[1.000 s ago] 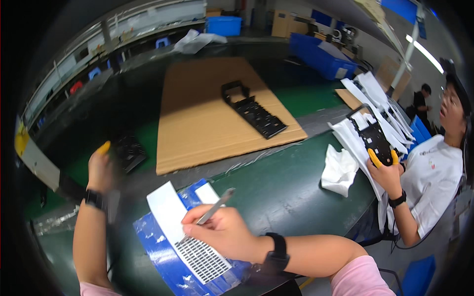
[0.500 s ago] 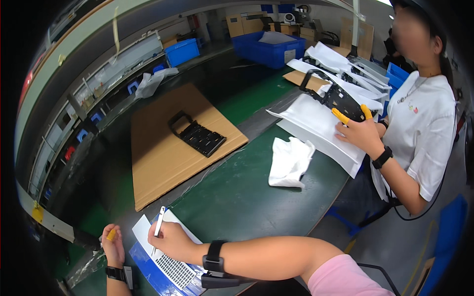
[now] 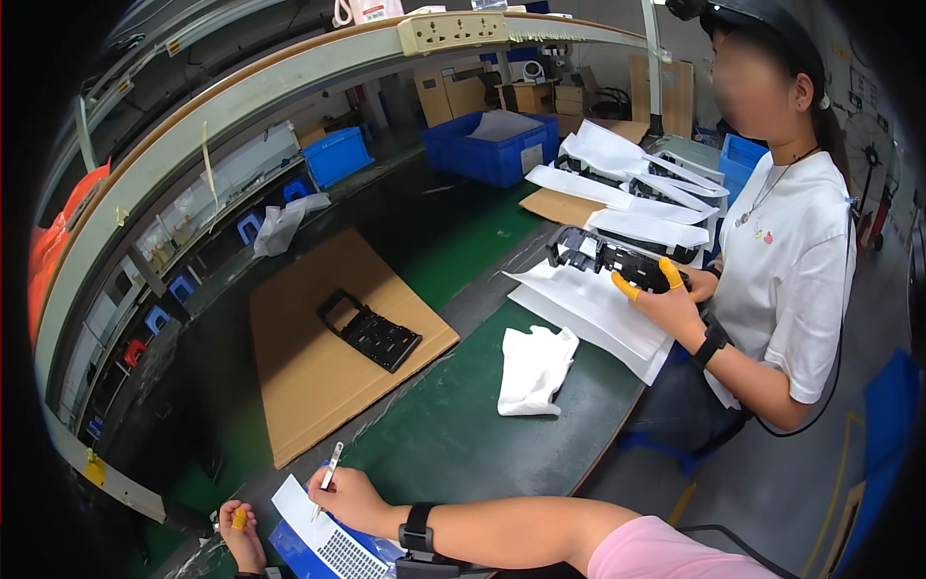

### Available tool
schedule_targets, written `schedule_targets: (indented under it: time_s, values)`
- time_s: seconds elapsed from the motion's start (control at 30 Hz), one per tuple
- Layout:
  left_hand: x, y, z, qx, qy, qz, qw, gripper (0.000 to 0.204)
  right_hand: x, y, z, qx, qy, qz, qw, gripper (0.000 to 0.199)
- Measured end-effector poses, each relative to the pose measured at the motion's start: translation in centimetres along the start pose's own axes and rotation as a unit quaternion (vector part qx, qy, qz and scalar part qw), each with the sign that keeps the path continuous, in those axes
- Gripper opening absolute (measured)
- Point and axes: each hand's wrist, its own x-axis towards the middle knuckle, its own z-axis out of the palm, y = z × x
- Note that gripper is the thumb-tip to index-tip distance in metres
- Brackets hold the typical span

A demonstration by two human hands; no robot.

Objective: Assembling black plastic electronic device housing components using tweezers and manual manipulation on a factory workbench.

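Fingers of the right hand (image 3: 352,499) pinch a pen (image 3: 330,467) upright, tip on the white sheet (image 3: 311,514) beneath; left hand (image 3: 241,534), just beside, rests loosely curled, holding nothing.

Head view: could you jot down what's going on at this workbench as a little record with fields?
Right hand: holds a pen, tip on a white sheet
Left hand: yellow finger cot, resting at the bench edge
Under the sheet: blue folder
On the cardboard sheet: black plastic part
Bench middle: crumpled white cloth
Co-worker's hand: holds another black part over white wrapping
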Motion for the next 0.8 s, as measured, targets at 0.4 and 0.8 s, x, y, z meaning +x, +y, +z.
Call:
schedule_targets:
  time_s: [0.4, 0.8]
  values:
    - [-1.3, 2.4, 2.0, -0.041, -0.097, -0.038, 0.994, 0.029, 0.3, -2.2, -1.1, 0.054, -0.101, 0.105, 0.988, 0.007]
    - [-5.5, 5.8, 0.4, 0.110, -0.047, 0.193, 0.974, 0.021, 0.6, -0.5, -0.9, 0.084, -0.122, 0.099, 0.984, 0.007]
